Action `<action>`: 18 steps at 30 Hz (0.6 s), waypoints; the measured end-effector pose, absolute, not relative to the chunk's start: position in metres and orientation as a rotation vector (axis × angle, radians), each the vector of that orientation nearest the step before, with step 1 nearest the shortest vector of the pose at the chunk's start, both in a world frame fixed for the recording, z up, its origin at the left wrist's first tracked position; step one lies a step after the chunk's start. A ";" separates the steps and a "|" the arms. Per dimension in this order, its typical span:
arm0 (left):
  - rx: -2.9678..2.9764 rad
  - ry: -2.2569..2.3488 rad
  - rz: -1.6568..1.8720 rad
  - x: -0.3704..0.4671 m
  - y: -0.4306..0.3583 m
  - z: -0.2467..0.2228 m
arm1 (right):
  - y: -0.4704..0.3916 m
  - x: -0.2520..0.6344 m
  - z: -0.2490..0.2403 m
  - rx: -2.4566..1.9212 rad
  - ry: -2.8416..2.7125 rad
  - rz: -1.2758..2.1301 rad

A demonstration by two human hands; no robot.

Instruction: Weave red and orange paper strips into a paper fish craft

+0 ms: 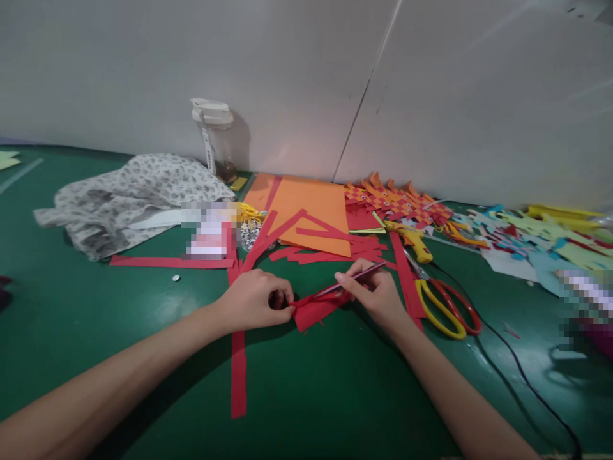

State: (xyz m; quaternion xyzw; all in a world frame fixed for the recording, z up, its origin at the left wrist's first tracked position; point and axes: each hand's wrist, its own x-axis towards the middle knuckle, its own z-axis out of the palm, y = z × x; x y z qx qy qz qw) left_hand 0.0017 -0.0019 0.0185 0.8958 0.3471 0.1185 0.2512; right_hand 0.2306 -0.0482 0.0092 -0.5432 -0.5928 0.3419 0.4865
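Observation:
My left hand (261, 299) pinches the left end of a piece of red paper (316, 313) above the green table. A thin dark stick-like tool, perhaps a pen or a craft knife (368, 271), is held in my right hand (368, 291), its lower end against the paper's upper edge. Part of the red paper's right end is hidden by my right fingers. Beneath my left wrist runs a long red strip (238, 383). Tiny red scraps lie just below the paper.
Scissors (443, 310) and a yellow glue gun (416, 243) with a black cord lie right. Orange sheets (311, 211) and red strips (330, 252) are ahead. Patterned cloth (138, 191) and a bottle (215, 137) stand back left. Paper scraps (541, 236) cover the far right.

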 end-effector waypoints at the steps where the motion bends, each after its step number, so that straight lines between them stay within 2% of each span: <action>1: 2.438 0.946 0.322 0.002 -0.002 0.019 | -0.048 0.235 0.009 -1.327 -1.430 0.802; 7: 2.432 0.958 0.320 0.002 -0.002 0.019 | -0.048 0.242 0.009 -1.317 -1.380 0.750; 18: 2.427 0.943 0.323 0.002 -0.002 0.019 | -0.054 0.215 0.012 -1.316 -1.477 0.896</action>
